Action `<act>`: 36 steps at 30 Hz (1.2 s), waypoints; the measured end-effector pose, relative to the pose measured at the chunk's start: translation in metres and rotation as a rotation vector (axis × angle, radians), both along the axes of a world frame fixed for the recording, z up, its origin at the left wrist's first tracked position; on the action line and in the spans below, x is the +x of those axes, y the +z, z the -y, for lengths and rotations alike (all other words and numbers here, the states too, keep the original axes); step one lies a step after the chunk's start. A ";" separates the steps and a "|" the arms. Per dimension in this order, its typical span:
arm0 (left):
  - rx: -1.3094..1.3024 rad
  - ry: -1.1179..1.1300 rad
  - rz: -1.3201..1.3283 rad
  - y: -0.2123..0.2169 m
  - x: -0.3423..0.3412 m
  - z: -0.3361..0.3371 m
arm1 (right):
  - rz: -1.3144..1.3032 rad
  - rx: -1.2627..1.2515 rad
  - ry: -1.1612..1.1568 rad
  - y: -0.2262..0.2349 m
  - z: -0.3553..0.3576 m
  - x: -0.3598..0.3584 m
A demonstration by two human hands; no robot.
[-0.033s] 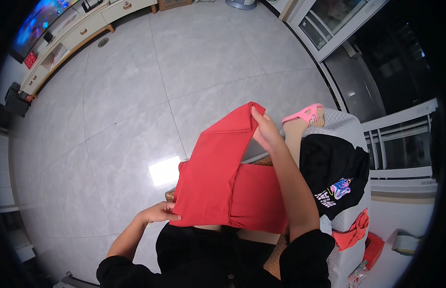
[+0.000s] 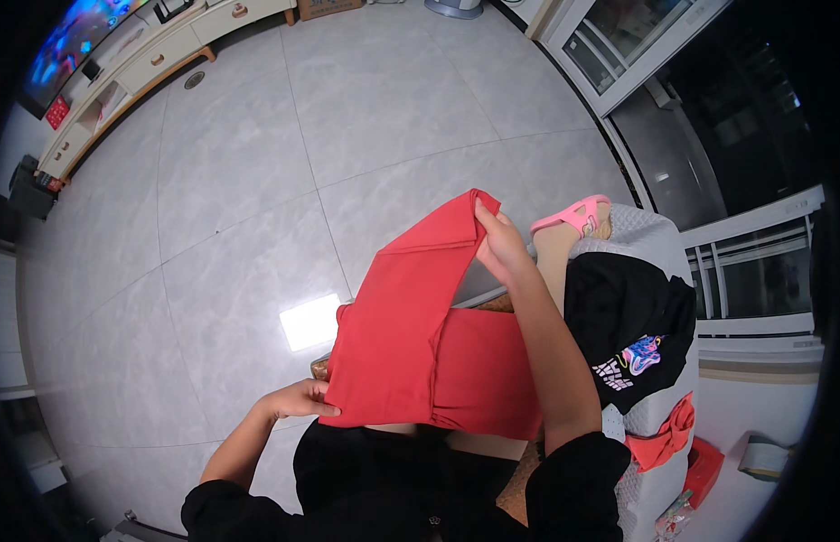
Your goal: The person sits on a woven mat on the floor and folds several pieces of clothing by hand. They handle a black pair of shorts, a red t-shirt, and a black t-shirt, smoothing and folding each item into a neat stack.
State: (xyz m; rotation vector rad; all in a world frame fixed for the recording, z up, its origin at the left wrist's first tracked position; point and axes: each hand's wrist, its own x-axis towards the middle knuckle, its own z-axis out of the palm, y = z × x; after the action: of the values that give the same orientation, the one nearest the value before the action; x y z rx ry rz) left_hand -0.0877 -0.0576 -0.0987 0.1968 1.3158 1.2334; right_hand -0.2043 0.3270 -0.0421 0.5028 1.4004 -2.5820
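Note:
A smooth red garment [image 2: 393, 312] lies folded across my lap, one folded panel slanting up and away over a second red layer. Its kind is not clear from what shows. My left hand [image 2: 300, 399] pinches the near left corner, thumb on top and fingers underneath. Farther out, my right hand [image 2: 503, 248] grips the far right corner and holds that end raised, with a turned-over flap and seam beside it. The right forearm passes above the lower red layer and hides part of it.
At my right, a bench with a pale quilted cover [image 2: 638, 231] carries a black garment [image 2: 619, 285] with a colourful print and a crumpled red cloth [image 2: 662, 440]. A pink sandal [image 2: 578, 215] on a foot is beside them. Far left stands a drawer cabinet [image 2: 180, 54]; sliding glass doors [image 2: 610, 54] are right.

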 end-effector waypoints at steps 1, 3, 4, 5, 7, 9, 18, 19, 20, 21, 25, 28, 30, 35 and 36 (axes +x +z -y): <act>-0.016 -0.042 0.007 -0.001 -0.003 0.001 | -0.049 -0.044 -0.001 -0.001 0.000 -0.002; -0.128 -0.119 0.025 -0.002 -0.008 0.000 | 0.046 0.007 -0.004 -0.007 0.004 -0.006; -0.221 -0.154 0.034 0.003 -0.013 -0.006 | 0.094 0.035 -0.008 -0.011 0.007 -0.008; -0.314 -0.190 0.042 0.009 -0.019 -0.013 | 0.181 0.092 -0.014 -0.015 0.011 -0.009; -0.525 -0.188 -0.539 0.022 -0.031 -0.030 | 0.242 0.194 0.003 -0.016 0.020 -0.006; -0.524 0.102 -1.128 0.038 -0.033 -0.064 | 0.256 0.210 0.012 -0.024 0.017 -0.004; 0.165 -0.340 -1.508 -0.016 -0.039 -0.165 | 0.190 0.161 0.173 -0.011 0.011 0.008; 0.201 -0.345 -1.494 -0.014 -0.041 -0.164 | 0.165 0.166 0.171 -0.010 0.013 0.009; 0.236 -0.349 -1.479 -0.013 -0.043 -0.163 | 0.160 0.169 0.141 -0.011 0.014 0.009; 0.233 -0.226 -1.262 -0.018 -0.046 -0.161 | 0.154 0.173 0.111 -0.012 0.016 0.010; 0.178 0.475 -0.143 -0.043 -0.071 -0.162 | 0.190 0.477 -0.061 -0.025 0.033 0.011; 0.230 0.710 0.559 -0.045 -0.101 -0.149 | -0.135 0.739 0.176 -0.009 0.076 0.065; 0.308 0.734 0.775 -0.047 -0.107 -0.136 | -0.575 0.960 0.451 0.003 0.088 0.104; 0.028 0.579 0.608 -0.036 -0.100 -0.109 | -0.767 1.244 0.826 -0.021 0.089 0.160; 0.040 0.545 0.571 -0.030 -0.094 -0.108 | -0.743 1.258 0.815 -0.020 0.087 0.164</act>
State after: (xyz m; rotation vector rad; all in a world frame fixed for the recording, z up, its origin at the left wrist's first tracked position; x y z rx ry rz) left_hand -0.1818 0.0500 -0.1287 -0.4895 0.8598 1.6162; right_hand -0.0400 0.2396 -0.0623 -0.8669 2.5845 -1.0047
